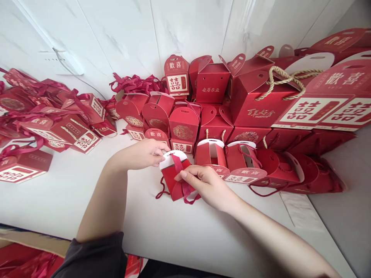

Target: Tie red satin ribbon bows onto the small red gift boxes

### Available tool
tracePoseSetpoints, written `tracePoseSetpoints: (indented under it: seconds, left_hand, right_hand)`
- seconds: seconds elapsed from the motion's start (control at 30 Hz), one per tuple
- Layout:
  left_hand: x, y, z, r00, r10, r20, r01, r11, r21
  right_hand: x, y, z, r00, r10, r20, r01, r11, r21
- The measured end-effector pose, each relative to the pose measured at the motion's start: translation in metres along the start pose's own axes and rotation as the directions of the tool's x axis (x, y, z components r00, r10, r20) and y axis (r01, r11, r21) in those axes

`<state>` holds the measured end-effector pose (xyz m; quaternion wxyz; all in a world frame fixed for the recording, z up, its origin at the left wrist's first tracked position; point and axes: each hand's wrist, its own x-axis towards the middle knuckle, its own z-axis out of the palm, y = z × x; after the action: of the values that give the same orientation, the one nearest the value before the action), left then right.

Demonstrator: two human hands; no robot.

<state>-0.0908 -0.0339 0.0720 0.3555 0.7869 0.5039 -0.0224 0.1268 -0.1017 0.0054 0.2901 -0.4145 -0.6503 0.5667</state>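
A small red gift box (171, 179) with a raised white-lined top flap stands between my hands on the white table. My left hand (146, 156) is closed at the upper left edge of that flap, thumb and fingers on its rim. A dark pink ribbon (177, 162) passes through the slot in the flap and runs down the box. My right hand (205, 183) pinches this ribbon with thumb and forefinger over the box front; loose ribbon hangs below. At the box's left side lies a twisted red cord (162, 189).
Rows of red gift boxes (216, 87) stand along the wall to the right, some with cord handles. A pile of beribboned boxes (60, 127) lies on the left. Bundled ribbons (139, 83) rest at the back. Below the table's front edge, an open carton (34, 245) holds red items.
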Motion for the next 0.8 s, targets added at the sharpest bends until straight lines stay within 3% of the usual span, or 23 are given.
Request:
tracePoseSetpoints:
  seconds: [0.37, 0.6, 0.8]
  left_hand:
    - [-0.0011, 0.0031, 0.0006, 0.997, -0.077, 0.019, 0.077, 0.996, -0.046]
    - [-0.0047, 0.0018, -0.0005, 0.998, -0.013, 0.066, 0.016, 0.999, -0.044]
    - [-0.0021, -0.0008, -0.0009, 0.989, -0.083, 0.119, 0.102, 0.980, -0.171]
  right_hand:
    - [-0.0001, -0.0005, -0.0036, 0.999, 0.038, -0.019, -0.039, 0.999, -0.033]
    - [0.0015, -0.0001, -0.0003, 0.999, -0.022, 0.046, 0.024, 0.999, -0.044]
    - [0.0027, 0.0030, 0.0022, 0.991, -0.117, 0.069, 0.123, 0.987, -0.099]
